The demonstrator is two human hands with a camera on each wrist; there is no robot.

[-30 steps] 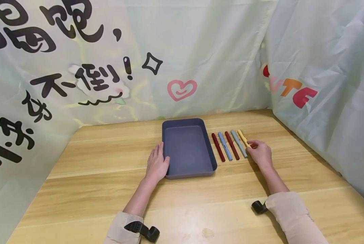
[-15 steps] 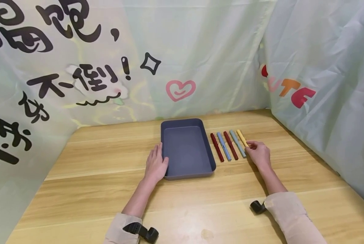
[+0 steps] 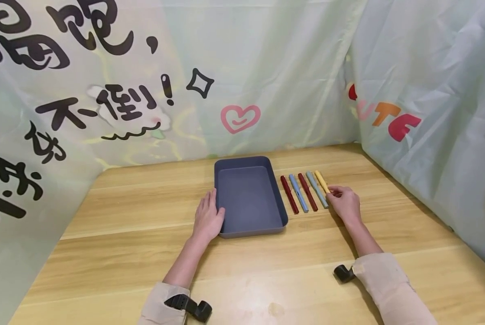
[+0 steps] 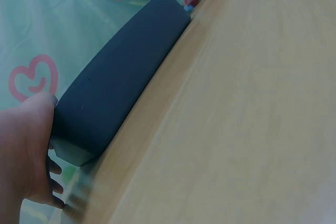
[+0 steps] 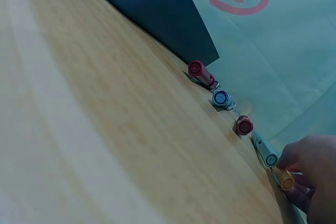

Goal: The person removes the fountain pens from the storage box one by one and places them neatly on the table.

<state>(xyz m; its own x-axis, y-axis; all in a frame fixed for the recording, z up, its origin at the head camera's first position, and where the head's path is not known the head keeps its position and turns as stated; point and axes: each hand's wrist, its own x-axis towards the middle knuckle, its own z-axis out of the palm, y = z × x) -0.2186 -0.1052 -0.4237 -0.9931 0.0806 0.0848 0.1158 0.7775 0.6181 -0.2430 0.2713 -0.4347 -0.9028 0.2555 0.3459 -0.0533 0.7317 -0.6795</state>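
Observation:
My left hand (image 3: 208,217) lies along the left side of a dark blue-grey tray (image 3: 250,233), its fingers extended outside the wall and the thumb at the rim. In the left wrist view that thumb touches the top of the tray's near corner. At the right end of a row of pens, my right hand (image 3: 345,203) pinches a yellow pen (image 3: 321,180) between thumb and fingers. That pen's end shows in the right wrist view, close to the table. Left of it lie a grey-green pen (image 3: 317,189), a dark red pen (image 3: 308,192), a light blue pen (image 3: 298,193) and another dark red pen (image 3: 289,195).
The wooden table (image 3: 242,275) extends in front of the tray and to both sides. A printed curtain (image 3: 283,81) hangs behind it and down the right side. Black wrist cameras sit on both sleeves.
The view shifts slightly. Both hands, the tray and the pens keep their places; the right hand stays on the yellow pen.

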